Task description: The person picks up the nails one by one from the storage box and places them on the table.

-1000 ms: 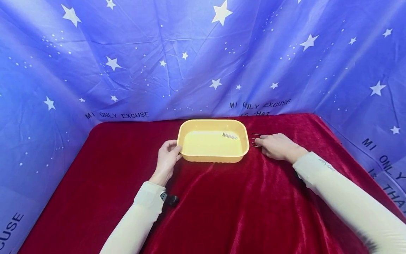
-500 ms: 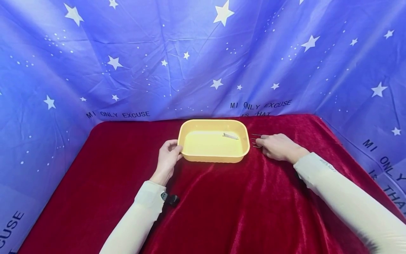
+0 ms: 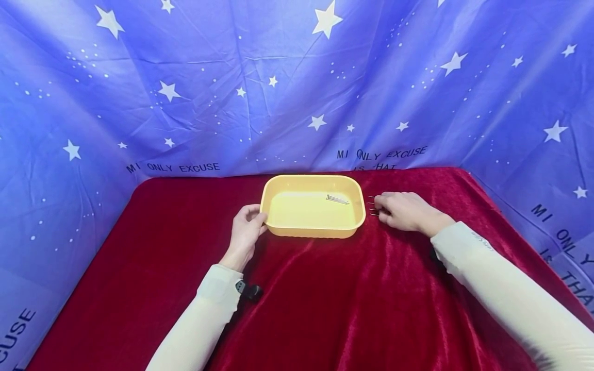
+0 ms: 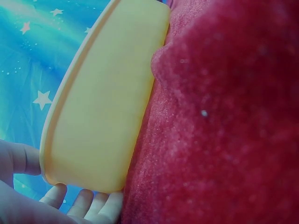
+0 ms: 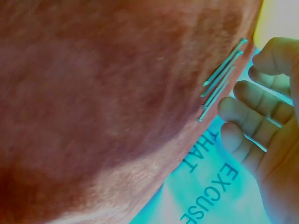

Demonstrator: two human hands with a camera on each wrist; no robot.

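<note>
In the head view, a yellow plastic tray [image 3: 312,233] sits on the red cloth. My left hand [image 3: 245,226] grips its left end. The left wrist view shows the thumb at the rim and fingertips against the outer wall of the tray [image 4: 103,102]. Several thin metal nails [image 3: 337,199] lie bunched inside the tray toward its right side. Right of it, several more nails [image 5: 225,62] lie roughly parallel on the cloth. My right hand [image 3: 403,211] is over these, fingers loosely bent, with nothing visible between them in the right wrist view; it partly hides the nails in the head view.
Red velvet cloth [image 3: 306,299] with folds covers the table. A blue curtain [image 3: 278,113] with white stars and printed words hangs behind and at both sides. A small dark device [image 3: 248,289] shows at the left sleeve cuff.
My right hand has shifted slightly away from me and covers more of the nails on the cloth. The left hand and the tray stay in place.
</note>
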